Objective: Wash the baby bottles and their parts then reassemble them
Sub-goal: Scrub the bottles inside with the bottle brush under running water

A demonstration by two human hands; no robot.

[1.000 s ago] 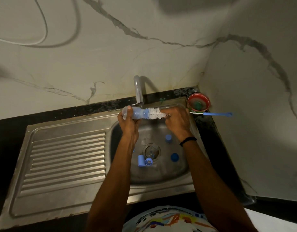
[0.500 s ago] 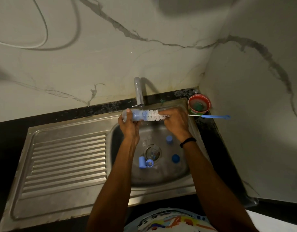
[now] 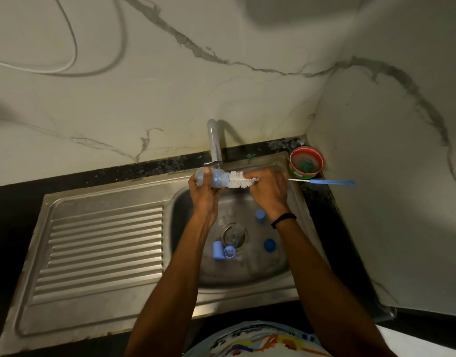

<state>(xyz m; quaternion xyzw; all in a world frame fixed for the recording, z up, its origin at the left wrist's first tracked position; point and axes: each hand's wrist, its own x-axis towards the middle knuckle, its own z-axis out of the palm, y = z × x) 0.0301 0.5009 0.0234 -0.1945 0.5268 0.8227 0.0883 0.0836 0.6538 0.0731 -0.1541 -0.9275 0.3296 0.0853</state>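
Observation:
My left hand (image 3: 205,195) grips a clear blue-tinted baby bottle (image 3: 216,178), held sideways under the tap (image 3: 214,143). A white-bristled bottle brush (image 3: 241,180) sticks partly into the bottle's mouth. My right hand (image 3: 269,191) grips the brush's wire stem, and its blue handle (image 3: 332,182) pokes out to the right over the counter. Several blue bottle parts lie in the sink basin (image 3: 250,271): a cap (image 3: 259,216), a round lid (image 3: 269,245), a cylinder (image 3: 217,249) and a ring (image 3: 229,251) by the drain.
A ribbed steel draining board (image 3: 100,251) lies left of the basin. A red bowl (image 3: 306,161) with a green scrubber sits in the back right corner. Marble walls close in behind and to the right. A white cable (image 3: 72,42) hangs on the wall.
The brush has slid slightly along the bottle's mouth with my right hand; the hands stay at the same spot under the tap.

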